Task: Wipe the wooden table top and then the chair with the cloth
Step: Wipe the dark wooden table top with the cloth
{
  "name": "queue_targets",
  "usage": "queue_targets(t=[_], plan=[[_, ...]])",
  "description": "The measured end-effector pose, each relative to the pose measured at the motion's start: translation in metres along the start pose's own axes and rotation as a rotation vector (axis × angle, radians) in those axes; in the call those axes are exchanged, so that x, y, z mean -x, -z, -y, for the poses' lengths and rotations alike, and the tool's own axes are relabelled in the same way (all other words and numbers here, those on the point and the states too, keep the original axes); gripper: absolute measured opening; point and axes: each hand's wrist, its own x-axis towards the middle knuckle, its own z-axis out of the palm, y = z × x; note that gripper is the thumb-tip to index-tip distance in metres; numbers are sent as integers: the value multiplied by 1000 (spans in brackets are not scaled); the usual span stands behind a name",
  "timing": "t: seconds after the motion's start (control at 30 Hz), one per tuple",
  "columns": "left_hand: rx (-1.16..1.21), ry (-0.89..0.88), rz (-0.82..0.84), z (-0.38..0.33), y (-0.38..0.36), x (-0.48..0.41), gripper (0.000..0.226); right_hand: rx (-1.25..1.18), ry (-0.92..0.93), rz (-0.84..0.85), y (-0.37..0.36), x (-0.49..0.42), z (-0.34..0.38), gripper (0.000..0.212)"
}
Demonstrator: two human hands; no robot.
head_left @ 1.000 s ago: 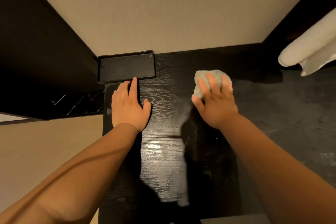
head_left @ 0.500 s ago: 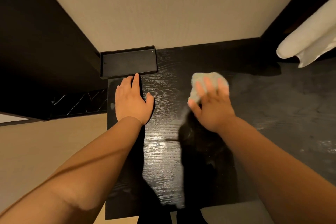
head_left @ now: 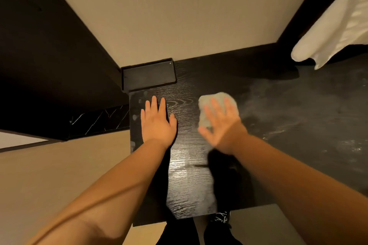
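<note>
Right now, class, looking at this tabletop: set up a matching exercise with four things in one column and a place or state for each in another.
1. pale crumpled cloth
2. left hand
3. shallow black rectangular tray
4. white hanging fabric

A. far left corner of the table
B. flat, palm down on dark wood
C. under the right hand
D. upper right, above the table

Pairs: 1-C, 2-B, 3-A, 4-D

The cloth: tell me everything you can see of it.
The cloth is small, pale grey-green and looks soft, bunched into a rounded wad rather than spread flat. It lies on the dark wood-grain table, right of the middle. The right hand presses on it from above, fingers splayed over its near side, so only its far and left parts show. Hand and cloth are motion-blurred. The left hand, flat on the table, is apart from it. Pale smears mark the tabletop to its right.
</note>
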Motion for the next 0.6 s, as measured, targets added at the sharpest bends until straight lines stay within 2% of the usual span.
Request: queue_targets(t=[0.07,0.17,0.23,0.3,0.37,0.43,0.53,0.6], plan=[[-27,-45,18,2,-3,26,74,-9,209,-24,-19,25,17,79],[-57,-94,42,7,-8,59,78,5,311,-61,-21,18,-14,73],[-82,-119,60,11,-11,69,79,16,178,-108,-11,2,-46,71],[-97,-126,61,12,-12,70,80,-22,-39,-83,7,-7,-66,80],[-113,-122,46,10,-13,68,80,-128,-225,-97,15,-8,-57,85],[-112,-120,45,9,-14,66,80,-192,-273,-105,19,-3,-28,88],[-113,-121,34,9,-14,67,80,-91,-35,-43,-1,13,-11,88],[-109,-118,27,9,-12,67,80,-4,111,-8,-8,13,-33,83]])
